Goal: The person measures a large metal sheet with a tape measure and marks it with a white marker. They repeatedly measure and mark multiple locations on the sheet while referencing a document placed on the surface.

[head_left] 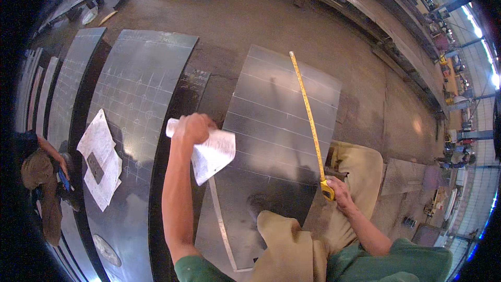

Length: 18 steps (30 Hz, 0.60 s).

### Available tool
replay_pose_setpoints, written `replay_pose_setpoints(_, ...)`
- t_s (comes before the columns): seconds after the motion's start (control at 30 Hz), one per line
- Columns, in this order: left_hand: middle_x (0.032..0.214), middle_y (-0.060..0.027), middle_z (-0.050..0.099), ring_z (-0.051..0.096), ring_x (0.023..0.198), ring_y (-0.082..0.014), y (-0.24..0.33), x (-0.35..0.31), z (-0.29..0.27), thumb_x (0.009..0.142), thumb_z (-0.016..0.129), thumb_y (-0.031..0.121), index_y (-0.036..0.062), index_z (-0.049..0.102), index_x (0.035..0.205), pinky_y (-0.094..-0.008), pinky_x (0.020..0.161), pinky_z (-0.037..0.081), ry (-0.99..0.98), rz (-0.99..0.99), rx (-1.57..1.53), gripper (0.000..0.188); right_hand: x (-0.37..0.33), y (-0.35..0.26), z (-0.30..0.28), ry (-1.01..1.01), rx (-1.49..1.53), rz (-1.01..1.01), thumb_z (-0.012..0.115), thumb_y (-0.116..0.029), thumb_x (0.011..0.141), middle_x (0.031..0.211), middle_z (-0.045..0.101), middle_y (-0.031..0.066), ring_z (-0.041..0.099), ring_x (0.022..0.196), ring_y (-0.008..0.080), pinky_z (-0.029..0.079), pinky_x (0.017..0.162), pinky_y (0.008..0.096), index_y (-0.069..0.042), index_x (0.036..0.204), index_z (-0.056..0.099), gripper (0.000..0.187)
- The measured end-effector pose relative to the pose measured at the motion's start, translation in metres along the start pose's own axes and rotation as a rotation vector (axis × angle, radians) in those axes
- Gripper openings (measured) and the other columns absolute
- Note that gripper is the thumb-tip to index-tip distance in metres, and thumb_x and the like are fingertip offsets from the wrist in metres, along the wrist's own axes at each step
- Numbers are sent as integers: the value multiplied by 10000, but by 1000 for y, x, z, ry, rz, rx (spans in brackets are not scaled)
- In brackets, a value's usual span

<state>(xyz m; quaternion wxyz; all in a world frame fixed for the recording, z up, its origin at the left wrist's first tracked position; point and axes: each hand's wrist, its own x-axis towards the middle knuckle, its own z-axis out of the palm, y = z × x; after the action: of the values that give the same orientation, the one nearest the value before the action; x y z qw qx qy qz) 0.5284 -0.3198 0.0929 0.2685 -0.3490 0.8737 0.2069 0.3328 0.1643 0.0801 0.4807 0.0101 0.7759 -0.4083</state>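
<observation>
In a closed left hand (194,128), slightly blurred, holds a folded white sheet of printed paper (215,151) over the left side of a grey rectangular steel plate (255,83); in a curled right hand (341,193), grips a yellow-and-black tape measure case (327,190) by the plate's right side. Extends a long yellow tape blade (308,109) from there to the plate's far edge, across a series of pale parallel lines. Hard to judge from this angle: resting on the steel or hanging just above it.

At the plate's near left, includes a slim, pale metal L-shaped square (222,224), out of both hands' grasp.

Appears partway through measuring and marking, judging by the surface: already bears several lines from side to side, plus what look like a few short cross ticks. Shows no circled crossings plain enough to make out, unlike the neighbouring dark grey steel plate (151,52), marked with a grid and small circles. By that comparison, perhaps lacks crosswise lines and circles yet; impossible to confirm from here.

On that neighbouring plate, also shows loose white paper sheets (96,138) under a dark rectangular metal piece with holes (95,168). Near the left rim, takes in a co-worker's hand (62,166) at a blue object too small to identify.
</observation>
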Motion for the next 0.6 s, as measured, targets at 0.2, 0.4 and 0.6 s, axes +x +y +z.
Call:
replay_pose_setpoints(0.2,1105,-190,710,693,1024,-347,1,-139,74,882,537,227,53,745,1019,-485,896,534,-572,266,147,304,3,13,-1,10,-5,-48,619,-376,913,1060,628,52,597,962,154,494,825,293,-16,1260,594,501)
replay_pose_setpoints(0.4,1170,-133,705,662,1073,-332,7,-192,158,842,567,133,121,689,1225,-431,948,496,-1236,655,-305,402,10,0,6,15,17,-4,606,-352,921,1071,640,54,602,973,152,497,822,290,-8,1253,601,478)
replay_pose_setpoints(0.6,957,-97,720,663,966,-292,22,-103,162,741,586,-11,194,742,1090,-571,933,414,6,280,-83,434,7,-12,5,-32,-36,-70,604,-349,924,1074,656,65,612,975,161,497,826,291,-3,1243,609,471)
